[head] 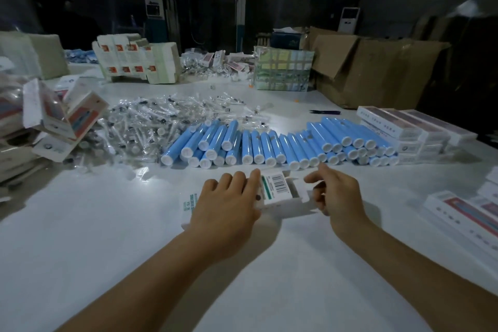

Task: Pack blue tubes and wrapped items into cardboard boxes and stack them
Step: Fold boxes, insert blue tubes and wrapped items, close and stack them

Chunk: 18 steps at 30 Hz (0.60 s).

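I am pinning a small white carton (272, 191) flat against the bench (107, 237) with my left hand (226, 201), fingers curled over its barcode face so it is not sliding while I am working on its end. My right hand (335, 191) is pinching the open flap at the carton's right end, thumb and fingers drawn close on the thin card, keeping that mouth wide enough to take a tube; I judge the carton is not yet loaded, though I cannot see inside it.

The blue tubes (280, 144) are lying in a long row just beyond my fingertips, white caps facing me, so that either hand is reaching one with a short stretch and sliding it in cap-last. Beyond my left hand and further out, the wrapped items (151, 127) are heaped in a loose clear-plastic pile, touching the left end of the tube row, close enough to grab in the same motion.

Off past my right hand, finished boxes (409, 129) are sitting stacked in neat layers, butting against the tube row's right end. More closed boxes (463, 215) are lying nearer my right forearm. To the far left of my left hand, unfilled cartons (62, 113) are leaning in an untidy heap.
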Tool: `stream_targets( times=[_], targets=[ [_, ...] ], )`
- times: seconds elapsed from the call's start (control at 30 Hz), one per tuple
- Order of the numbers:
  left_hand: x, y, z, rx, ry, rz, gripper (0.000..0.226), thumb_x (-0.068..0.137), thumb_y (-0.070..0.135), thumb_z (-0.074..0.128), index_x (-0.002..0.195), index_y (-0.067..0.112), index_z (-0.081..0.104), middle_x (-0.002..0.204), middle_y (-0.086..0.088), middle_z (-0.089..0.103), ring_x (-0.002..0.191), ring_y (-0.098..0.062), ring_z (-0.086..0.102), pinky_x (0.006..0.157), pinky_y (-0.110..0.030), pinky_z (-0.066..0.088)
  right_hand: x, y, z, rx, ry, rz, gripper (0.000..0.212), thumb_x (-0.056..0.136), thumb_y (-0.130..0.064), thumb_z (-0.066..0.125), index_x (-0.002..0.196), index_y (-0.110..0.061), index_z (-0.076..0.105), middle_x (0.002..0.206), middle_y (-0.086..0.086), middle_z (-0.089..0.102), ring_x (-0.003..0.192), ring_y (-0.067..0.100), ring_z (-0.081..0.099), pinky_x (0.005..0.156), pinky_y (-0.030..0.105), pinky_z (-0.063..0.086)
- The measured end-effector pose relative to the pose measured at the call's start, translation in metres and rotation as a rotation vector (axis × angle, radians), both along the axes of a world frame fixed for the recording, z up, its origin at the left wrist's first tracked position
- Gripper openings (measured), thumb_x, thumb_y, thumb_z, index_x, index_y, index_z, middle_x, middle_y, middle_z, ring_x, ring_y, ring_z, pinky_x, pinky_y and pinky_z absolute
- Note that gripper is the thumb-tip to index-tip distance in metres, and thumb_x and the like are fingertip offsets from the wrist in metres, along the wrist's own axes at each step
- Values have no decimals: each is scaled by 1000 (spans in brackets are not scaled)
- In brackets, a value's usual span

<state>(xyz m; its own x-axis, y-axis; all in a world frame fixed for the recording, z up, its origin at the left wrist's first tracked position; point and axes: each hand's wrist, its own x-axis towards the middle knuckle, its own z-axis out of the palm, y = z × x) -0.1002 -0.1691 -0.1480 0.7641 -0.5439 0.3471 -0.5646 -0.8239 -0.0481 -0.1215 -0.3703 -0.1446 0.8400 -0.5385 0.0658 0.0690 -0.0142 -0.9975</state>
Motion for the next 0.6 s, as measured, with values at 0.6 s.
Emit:
stream_targets(
  times=[0.6],
  targets=[
    [-3,-1,9,125,66,-92,75,90,33,52,148,6,13,138,-16,34,119,-33,36,97,-48,31,103,129,80,-766,-185,428,25,88,-11,59,64,-10,64,52,-6,57,44,4,50,50,20,41]
  ],
)
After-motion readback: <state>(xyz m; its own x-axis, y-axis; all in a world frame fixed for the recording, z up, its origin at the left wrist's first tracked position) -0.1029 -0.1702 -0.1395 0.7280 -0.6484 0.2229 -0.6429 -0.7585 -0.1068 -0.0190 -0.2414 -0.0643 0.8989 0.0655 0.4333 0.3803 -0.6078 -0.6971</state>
